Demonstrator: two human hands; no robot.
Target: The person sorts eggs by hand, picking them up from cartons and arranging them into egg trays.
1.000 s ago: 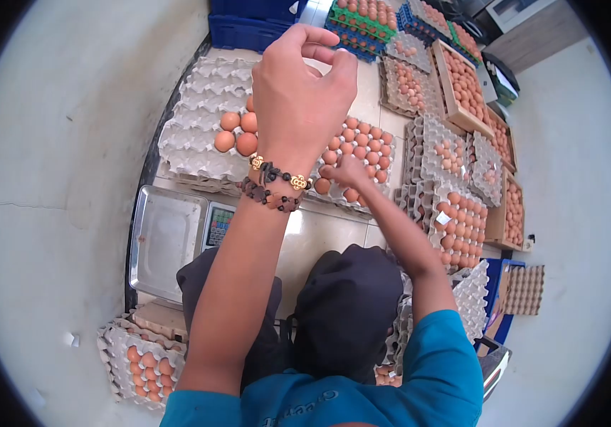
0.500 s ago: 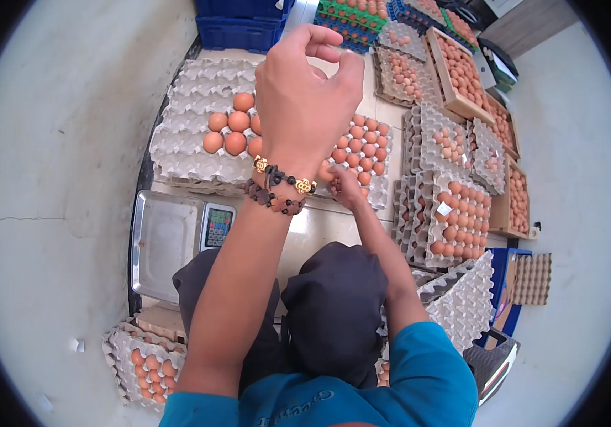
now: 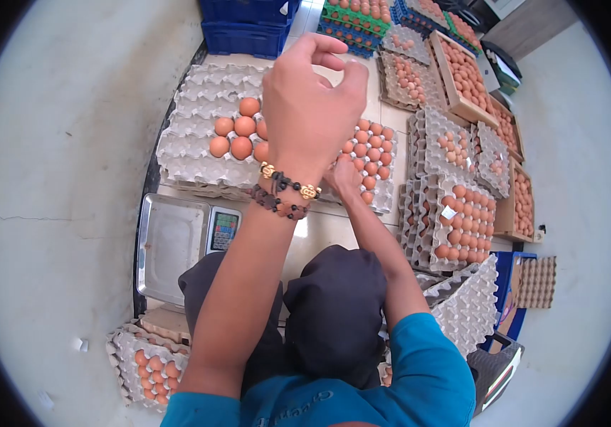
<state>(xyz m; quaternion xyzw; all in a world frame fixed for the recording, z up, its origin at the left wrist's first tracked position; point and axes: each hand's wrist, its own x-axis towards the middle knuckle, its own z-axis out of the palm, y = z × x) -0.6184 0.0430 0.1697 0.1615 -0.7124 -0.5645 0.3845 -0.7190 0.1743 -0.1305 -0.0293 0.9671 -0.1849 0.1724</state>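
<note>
Eggs (image 3: 374,154): roughly fifteen visible in the right tray (image 3: 383,202), set in rows. The exact count cannot be told, because the arms cover part of the tray. These eggs lie beyond the fingers of the right hand (image 3: 345,176) and to their right. The right hand is the nearer one, at the near-left part of the tray. Its fingertips are hidden behind the left wrist; their spread, and whether they grip an egg, cannot be told. The long axes of the eggs cannot be read reliably.

Left stack (image 3: 190,117): grey trays, left of the right hand, past the left forearm. Seven eggs (image 3: 245,127) are visible on top, two of them partly covered by the forearm.

Left hand (image 3: 312,114): raised between camera and trays, fingers curled, narrow gap to the thumb, no object visible between them. Bracelets (image 3: 284,193) on its wrist: two.

Scale (image 3: 174,245): one, at near left, below the left stack. Right-side near stack (image 3: 465,220): eggs on top, beside the right tray. Wooden boxes (image 3: 490,114): three, holding eggs, along the far right. Blue crates (image 3: 245,39): two, stacked, beyond the left stack. Lower-left stack (image 3: 129,370): eggs on its top tray.
</note>
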